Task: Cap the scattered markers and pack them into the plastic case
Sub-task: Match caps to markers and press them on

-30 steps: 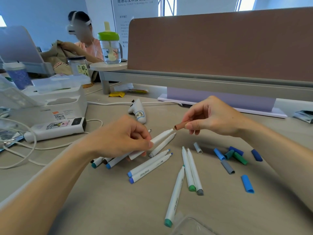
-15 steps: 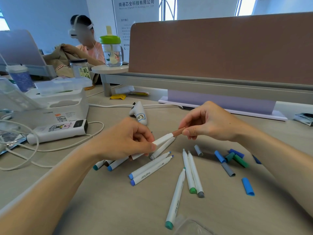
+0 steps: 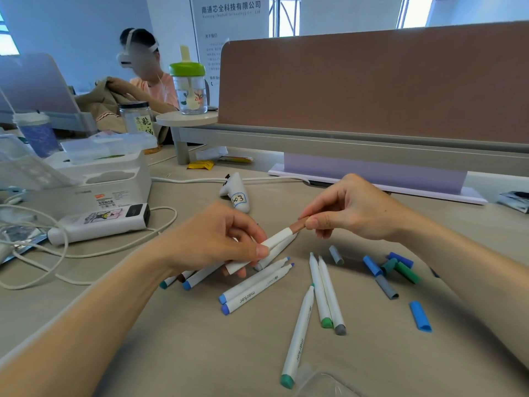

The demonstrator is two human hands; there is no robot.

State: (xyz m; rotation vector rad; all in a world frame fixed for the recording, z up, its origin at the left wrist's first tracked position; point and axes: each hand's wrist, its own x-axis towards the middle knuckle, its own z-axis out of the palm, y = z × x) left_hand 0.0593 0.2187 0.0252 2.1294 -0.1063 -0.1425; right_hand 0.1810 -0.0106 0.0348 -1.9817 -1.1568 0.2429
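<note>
Brown cap [image 3: 297, 225]: I see it pinched between the thumb and fingertips of the right hand [image 3: 352, 209]. Its open end meets the tip end of a white marker [image 3: 279, 237]. I cannot tell whether it is pushed fully home.
Left hand [image 3: 217, 239]: the fingers are curled round the lower barrel of that marker with the thumb on top. They hold it above the desk [image 3: 171, 353], tilted up towards the right.
Right hand: it grasps only the cap, with the spare fingers curled underneath.
Middle of the desk: two blue-ended markers [image 3: 252, 292] lie side by side just below the held one. A green-ended marker [image 3: 322, 293] and a grey-ended marker [image 3: 333, 299] touch along their length to the right of them.
Towards the near edge: a teal-ended marker [image 3: 299, 333] lies alone, pointing away from me.
Under the left hand: three more marker ends [image 3: 183, 282] poke out to the left, in teal, brown and blue.
Right side of the desk: the loose caps [image 3: 386, 287] are scattered there in grey, blue, teal and green. A bright blue cap [image 3: 420, 316] lies apart, nearer to me.
Plastic case [image 3: 323, 385]: only a clear corner shows at the desk's near edge, just beside the teal end.
Far left of the desk: a white power bank [image 3: 100, 224] with a looping cable [image 3: 120, 247].
Beyond the hands: a white controller [image 3: 236, 193] labelled 03.
</note>
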